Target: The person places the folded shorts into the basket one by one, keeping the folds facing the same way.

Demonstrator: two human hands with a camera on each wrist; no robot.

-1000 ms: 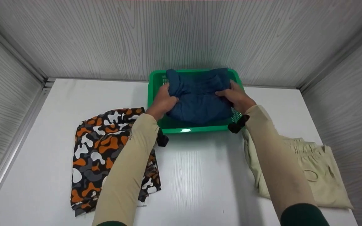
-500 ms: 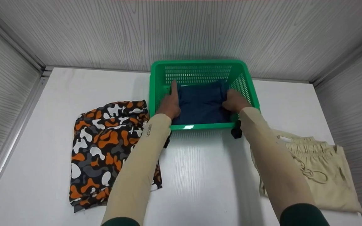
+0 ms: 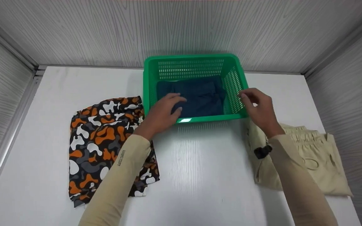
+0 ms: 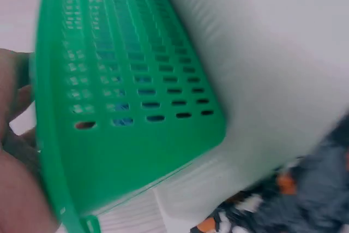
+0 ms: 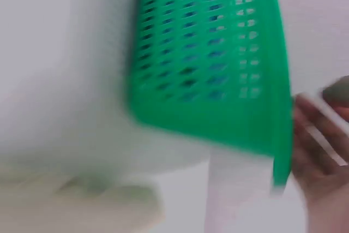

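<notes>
I count one green slotted plastic basket (image 3: 193,57), upper centre of the head view, and three folded garments: a navy cloth one (image 3: 200,92) inside it, a black-orange-white-grey patterned one (image 3: 96,147) at left, a beige one with gathered waist (image 3: 322,169) at lower right. The left hand (image 3: 162,116), loose and holding nothing, is over the basket; the right hand (image 3: 261,110), also released, is by its right rim. Only the wrist views show the outer walls (image 4: 142,154), blue behind the slots.
</notes>
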